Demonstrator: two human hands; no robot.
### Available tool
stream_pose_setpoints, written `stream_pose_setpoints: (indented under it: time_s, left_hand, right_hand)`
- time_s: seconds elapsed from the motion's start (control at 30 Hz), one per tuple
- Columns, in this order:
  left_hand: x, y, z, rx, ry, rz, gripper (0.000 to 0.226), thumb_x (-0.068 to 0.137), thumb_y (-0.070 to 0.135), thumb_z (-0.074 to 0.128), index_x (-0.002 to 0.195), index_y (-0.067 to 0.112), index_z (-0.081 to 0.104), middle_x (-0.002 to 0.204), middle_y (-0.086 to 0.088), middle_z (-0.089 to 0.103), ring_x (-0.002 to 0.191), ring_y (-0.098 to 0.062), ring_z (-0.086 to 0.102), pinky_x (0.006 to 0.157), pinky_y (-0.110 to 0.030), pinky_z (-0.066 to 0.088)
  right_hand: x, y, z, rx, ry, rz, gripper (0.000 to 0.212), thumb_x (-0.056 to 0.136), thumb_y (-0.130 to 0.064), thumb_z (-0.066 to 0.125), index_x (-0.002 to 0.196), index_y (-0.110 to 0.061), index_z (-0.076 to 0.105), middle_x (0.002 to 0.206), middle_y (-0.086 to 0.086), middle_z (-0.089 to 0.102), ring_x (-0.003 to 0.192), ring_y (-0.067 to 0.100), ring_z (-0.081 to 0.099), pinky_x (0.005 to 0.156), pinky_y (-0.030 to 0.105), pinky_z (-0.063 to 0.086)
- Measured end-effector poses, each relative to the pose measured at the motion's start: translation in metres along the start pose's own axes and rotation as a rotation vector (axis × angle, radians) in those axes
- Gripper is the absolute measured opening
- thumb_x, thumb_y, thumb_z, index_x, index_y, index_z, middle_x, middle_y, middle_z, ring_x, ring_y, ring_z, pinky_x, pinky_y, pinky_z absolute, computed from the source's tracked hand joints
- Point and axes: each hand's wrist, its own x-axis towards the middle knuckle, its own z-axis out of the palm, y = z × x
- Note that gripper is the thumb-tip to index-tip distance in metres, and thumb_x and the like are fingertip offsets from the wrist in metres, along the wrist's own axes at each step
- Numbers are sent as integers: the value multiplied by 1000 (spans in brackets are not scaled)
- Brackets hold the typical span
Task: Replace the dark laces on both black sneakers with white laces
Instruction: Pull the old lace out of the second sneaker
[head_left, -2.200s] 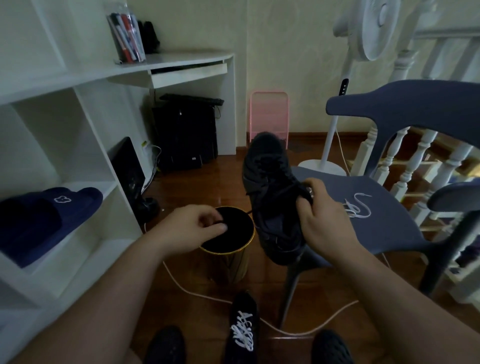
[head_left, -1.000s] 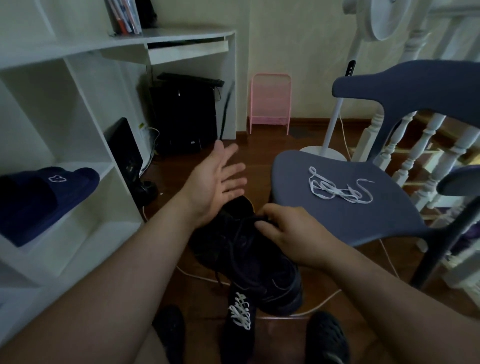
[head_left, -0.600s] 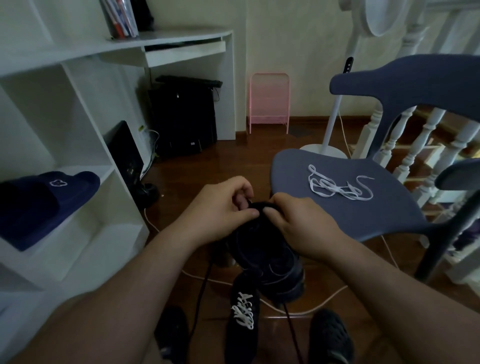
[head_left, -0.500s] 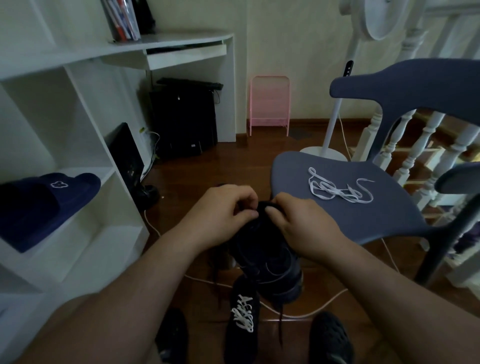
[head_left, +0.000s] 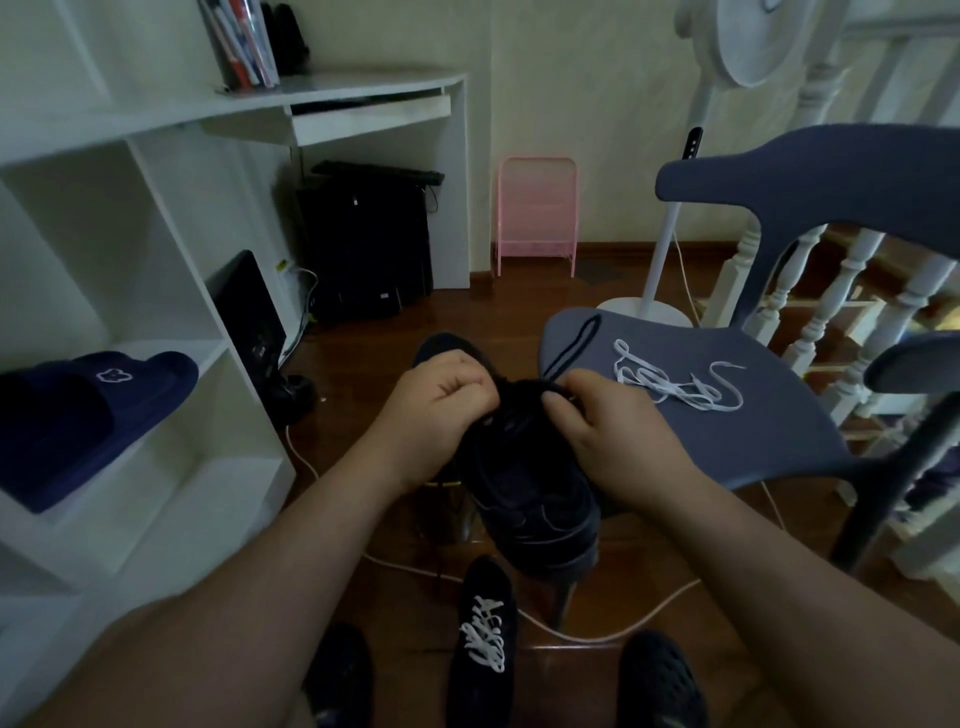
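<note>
Nearest the camera, on the wooden floor (head_left: 649, 582) between the person's dark-shod feet, stands one black sneaker with white laces (head_left: 485, 631) already threaded. A pale cable (head_left: 597, 631) crosses the floor just behind it.

Above that, a second black sneaker (head_left: 530, 493) is held in the air, toe toward the camera. The left hand (head_left: 434, 415) is curled into a closed fist at the shoe's upper left edge; the right hand (head_left: 618, 431) has its fingers bent over the upper right edge. Both appear to pinch the dark lace (head_left: 571, 345) at the top eyelets — the exact contact is hidden by the fingers. One loop of that lace rises from between the hands and lies over the near corner of the blue chair (head_left: 727, 431).

On the chair seat, well apart from the hands, lies a loose white lace (head_left: 675, 382) in a tangle.

To the left, a white shelf unit (head_left: 171, 291) carries a navy slipper (head_left: 88, 410). Farther back — a white table (head_left: 363, 93), a pink rack (head_left: 537, 213) against the wall, and a white standing fan (head_left: 670, 249).
</note>
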Motion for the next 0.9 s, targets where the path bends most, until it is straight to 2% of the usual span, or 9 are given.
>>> stream_pose_setpoints:
  time_s: [0.13, 0.23, 0.33, 0.4, 0.47, 0.53, 0.63, 0.77, 0.9]
  left_hand:
    - [-1, -1, 12, 386, 64, 15, 33, 93, 64, 57, 96, 39, 78, 97, 15, 56, 96, -2, 55, 81, -29, 47]
    - [-3, -1, 21, 391, 139, 46, 26, 99, 56, 61, 101, 37, 79, 97, 15, 56, 95, -4, 55, 80, -32, 51]
    - [-2, 3, 22, 189, 158, 7, 21, 95, 33, 72, 76, 26, 74, 96, 14, 57, 90, 1, 57, 77, -24, 47]
    - [-1, 6, 14, -221, 11, -31, 26, 78, 19, 73, 54, 18, 62, 92, 11, 59, 86, -3, 57, 77, -21, 45]
    - [-2, 9, 1, -506, -168, -32, 15, 61, 25, 65, 50, 21, 56, 83, 10, 60, 86, -10, 55, 78, -22, 47]
    - [-2, 5, -5, -290, -201, 25, 18, 66, 35, 64, 63, 18, 61, 79, 13, 61, 81, -5, 57, 79, -25, 48]
    - [-1, -3, 5, 216, 4, 34, 32, 100, 45, 60, 76, 31, 76, 89, 15, 65, 88, 2, 62, 81, -31, 48]
    - [-2, 4, 21, 312, 104, -16, 23, 98, 53, 64, 102, 36, 80, 100, 17, 58, 95, -1, 57, 78, -23, 45]
    - [1, 6, 20, 250, 166, -71, 17, 97, 46, 69, 80, 44, 70, 100, 18, 61, 94, 4, 58, 76, -20, 45]
  right_hand:
    - [-3, -7, 6, -54, -11, -36, 22, 105, -45, 46, 98, -28, 58, 80, -3, 64, 71, 18, 59, 60, 42, 49]
    - [-1, -8, 7, -45, 3, -32, 22, 106, -43, 47, 97, -26, 56, 77, -2, 62, 69, 20, 58, 57, 41, 47]
    - [-1, -8, 6, -39, -3, -21, 21, 106, -36, 48, 97, -20, 58, 74, 1, 61, 67, 21, 57, 59, 43, 45]
    - [1, -4, 2, -26, 13, 10, 21, 106, -31, 48, 98, -16, 61, 73, 3, 61, 67, 22, 56, 60, 43, 42]
    - [2, -1, -3, -14, 35, 32, 21, 106, -31, 49, 97, -16, 62, 74, 2, 61, 66, 18, 56, 61, 42, 42]
    - [1, 0, -5, -11, 46, 29, 20, 106, -34, 50, 99, -20, 62, 76, 0, 63, 68, 15, 58, 62, 40, 45]
    - [-1, -4, -1, -26, 37, 2, 20, 106, -36, 50, 102, -22, 62, 80, 1, 66, 71, 19, 60, 64, 45, 50]
    - [-2, -9, 5, -70, 37, -13, 20, 105, -39, 48, 104, -23, 60, 77, 2, 64, 69, 23, 59, 60, 46, 49]
    - [-2, -12, 8, -107, 56, -57, 22, 106, -39, 49, 110, -21, 60, 78, 4, 66, 67, 23, 60, 60, 49, 50]
